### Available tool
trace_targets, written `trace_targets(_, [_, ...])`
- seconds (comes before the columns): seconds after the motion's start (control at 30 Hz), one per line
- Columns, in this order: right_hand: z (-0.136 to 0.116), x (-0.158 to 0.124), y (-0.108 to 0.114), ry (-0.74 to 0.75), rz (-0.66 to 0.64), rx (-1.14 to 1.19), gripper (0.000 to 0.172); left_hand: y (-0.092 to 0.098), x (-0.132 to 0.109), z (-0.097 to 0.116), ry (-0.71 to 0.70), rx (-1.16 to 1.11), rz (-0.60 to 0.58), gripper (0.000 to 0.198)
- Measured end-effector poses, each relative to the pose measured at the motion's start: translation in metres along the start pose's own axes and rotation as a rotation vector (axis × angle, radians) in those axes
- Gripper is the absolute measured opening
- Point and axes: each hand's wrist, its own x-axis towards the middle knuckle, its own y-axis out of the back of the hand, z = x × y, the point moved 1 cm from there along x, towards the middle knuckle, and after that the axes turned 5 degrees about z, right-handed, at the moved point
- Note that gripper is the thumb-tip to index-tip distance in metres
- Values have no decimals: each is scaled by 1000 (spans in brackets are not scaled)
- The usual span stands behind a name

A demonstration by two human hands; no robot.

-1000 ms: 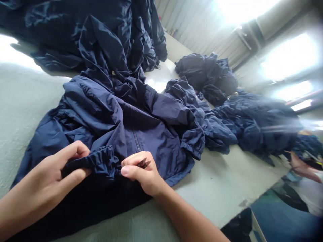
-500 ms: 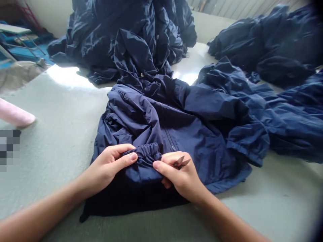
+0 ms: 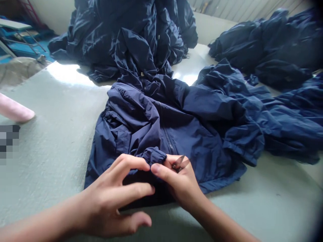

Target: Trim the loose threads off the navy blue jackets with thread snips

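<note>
A navy blue jacket [image 3: 181,127] lies spread on the pale table [image 3: 58,127], its zip running up the middle. My right hand [image 3: 176,181] pinches the jacket's gathered elastic cuff [image 3: 153,156] between thumb and fingers and also holds small thread snips [image 3: 179,163], blades pointing up and right. My left hand [image 3: 118,198] rests over the sleeve just left of the cuff, its fingers loosely spread and the fingertips touching the fabric.
Heaps of more navy jackets sit at the back [image 3: 131,33] and at the right [image 3: 275,50]. A pink rolled object [image 3: 15,111] lies at the left edge. Blue furniture [image 3: 17,40] stands beyond the table's far left.
The camera swung left over the first half second. Since then my left hand has let go of the cuff and spread over the sleeve. My right hand keeps its pinch and the snips.
</note>
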Motion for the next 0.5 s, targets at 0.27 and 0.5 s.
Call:
trace_targets(0.27, [6,1,-4,-208,237,409,39,-4,5,-6,-10,199,114,21])
trace_targets(0.5, [5,3,-3,-95,142,327,34,2,7,-9,100,250,82,17])
